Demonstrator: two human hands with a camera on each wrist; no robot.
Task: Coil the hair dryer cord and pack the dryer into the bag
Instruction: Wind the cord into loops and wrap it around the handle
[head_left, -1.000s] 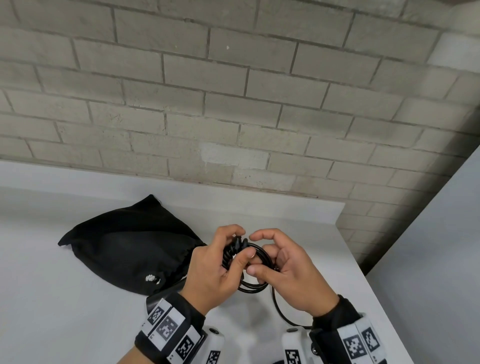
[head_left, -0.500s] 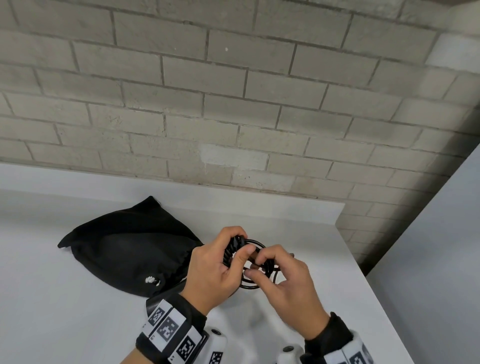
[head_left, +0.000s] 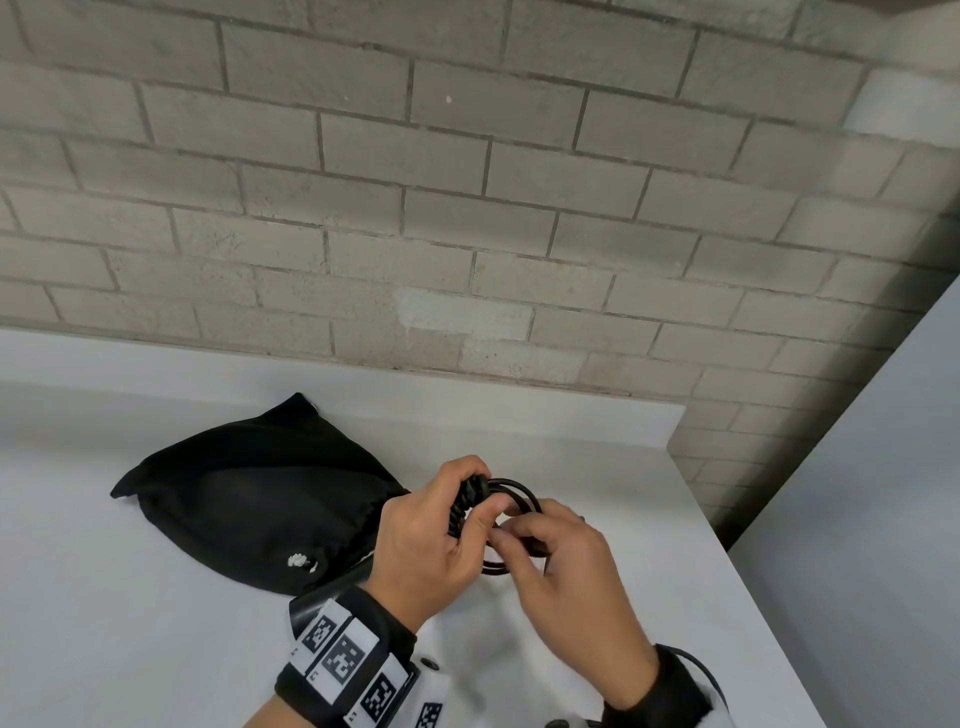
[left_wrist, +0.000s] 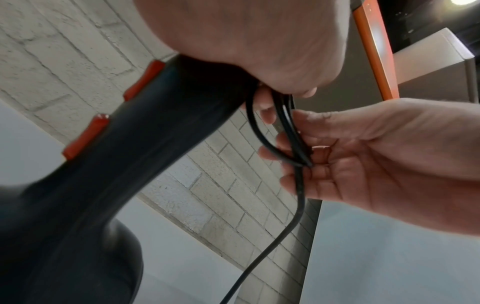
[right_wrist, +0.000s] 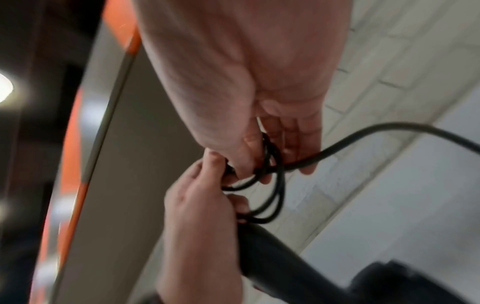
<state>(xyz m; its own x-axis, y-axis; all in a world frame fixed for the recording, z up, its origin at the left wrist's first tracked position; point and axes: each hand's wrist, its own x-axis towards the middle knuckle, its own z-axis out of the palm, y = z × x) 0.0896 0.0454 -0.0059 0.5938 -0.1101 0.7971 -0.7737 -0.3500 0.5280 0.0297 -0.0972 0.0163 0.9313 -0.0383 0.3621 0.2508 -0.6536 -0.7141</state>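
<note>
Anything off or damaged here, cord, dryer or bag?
Nothing stands out. The left hand grips the dryer handle and the coiled cord; the right hand pinches the loops, with a loose tail trailing down. The black bag lies slumped on the counter. No visible damage.

White counter against a brick wall

A pale grey brick wall (head_left: 467, 208) rises behind the white counter (head_left: 130, 623); a plain grey panel (head_left: 883, 519) stands at the right, and an orange-edged board (left_wrist: 376, 51) shows overhead.
</note>
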